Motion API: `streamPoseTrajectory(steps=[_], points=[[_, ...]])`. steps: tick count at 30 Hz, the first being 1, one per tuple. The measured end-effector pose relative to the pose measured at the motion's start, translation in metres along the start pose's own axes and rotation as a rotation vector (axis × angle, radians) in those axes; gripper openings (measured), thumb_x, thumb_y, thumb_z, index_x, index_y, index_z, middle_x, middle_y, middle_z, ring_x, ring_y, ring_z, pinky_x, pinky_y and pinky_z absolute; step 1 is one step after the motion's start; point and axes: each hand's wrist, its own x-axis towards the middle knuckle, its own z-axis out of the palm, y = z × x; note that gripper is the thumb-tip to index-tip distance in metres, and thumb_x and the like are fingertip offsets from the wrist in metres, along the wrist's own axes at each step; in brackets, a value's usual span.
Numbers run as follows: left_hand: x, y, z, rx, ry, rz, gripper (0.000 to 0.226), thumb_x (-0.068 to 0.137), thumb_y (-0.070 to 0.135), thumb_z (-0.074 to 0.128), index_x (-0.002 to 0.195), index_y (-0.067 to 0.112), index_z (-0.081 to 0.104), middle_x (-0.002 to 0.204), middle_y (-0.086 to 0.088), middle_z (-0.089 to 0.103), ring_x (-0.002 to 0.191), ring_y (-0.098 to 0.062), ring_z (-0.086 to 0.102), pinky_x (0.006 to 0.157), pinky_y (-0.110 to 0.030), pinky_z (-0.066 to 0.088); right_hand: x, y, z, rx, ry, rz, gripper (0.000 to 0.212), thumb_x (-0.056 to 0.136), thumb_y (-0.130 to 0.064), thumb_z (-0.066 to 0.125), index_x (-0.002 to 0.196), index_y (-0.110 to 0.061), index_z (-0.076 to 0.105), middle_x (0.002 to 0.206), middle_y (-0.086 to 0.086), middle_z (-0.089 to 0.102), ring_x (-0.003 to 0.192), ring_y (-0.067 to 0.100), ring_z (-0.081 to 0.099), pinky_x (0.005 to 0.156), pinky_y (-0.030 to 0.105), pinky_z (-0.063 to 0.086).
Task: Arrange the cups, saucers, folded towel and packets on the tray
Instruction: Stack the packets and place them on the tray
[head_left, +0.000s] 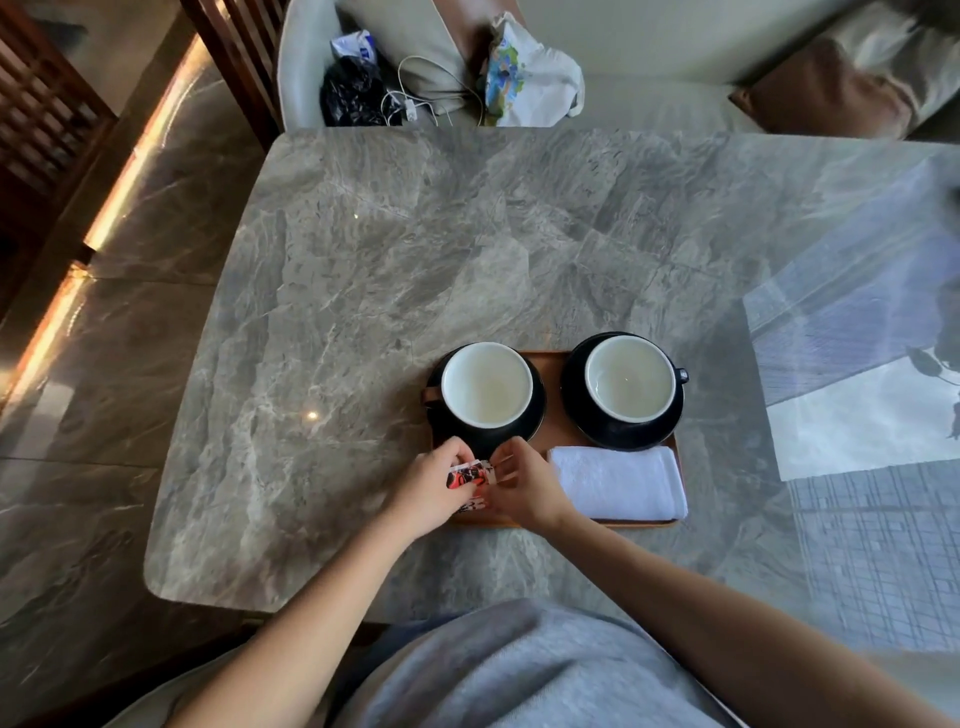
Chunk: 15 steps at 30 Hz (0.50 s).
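Note:
A wooden tray (553, 384) lies near the table's front edge. On it stand two black cups with white insides, each on a black saucer: the left cup (485, 384) on its saucer (537, 415), the right cup (629, 378) on its saucer (571, 395). A folded white towel (618, 483) lies at the tray's front right. My left hand (431, 493) and my right hand (524, 493) meet over the tray's front left corner, both gripping red, white and black packets (470, 475). More packets (474, 505) peek out under the hands.
The grey marble table (389, 270) stretches far and left of the tray. A chair behind it holds bags (524, 78), a black bag (350, 93) and a white cable (410, 106). Window glare covers the table's right side.

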Motion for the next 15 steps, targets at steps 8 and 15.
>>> streamPoseTrajectory(steps=[8, 15], points=[[-0.007, -0.017, 0.002, 0.372, -0.064, 0.183, 0.057, 0.073, 0.035, 0.068, 0.126, 0.028, 0.046, 0.124, 0.01, 0.054, 0.117, -0.015, 0.046, 0.092, -0.038, 0.037, 0.001, 0.011, 0.003, -0.004, 0.03, -0.012, 0.027, 0.075, -0.019, 0.073, 0.093, -0.017, 0.052, 0.077, -0.014, 0.06, 0.07, -0.001, 0.059, 0.059, 0.011, 0.045], [-0.007, -0.018, -0.002, 0.486, -0.137, 0.247, 0.059, 0.082, 0.029, 0.064, 0.136, 0.027, 0.04, 0.125, 0.007, 0.045, 0.114, -0.016, 0.042, 0.093, -0.037, 0.04, -0.002, 0.009, -0.01, -0.124, -0.104, 0.05, 0.019, 0.084, -0.01, 0.058, 0.102, -0.008, 0.061, 0.083, -0.001, 0.066, 0.078, 0.014, 0.063, 0.072, 0.03, 0.054]])
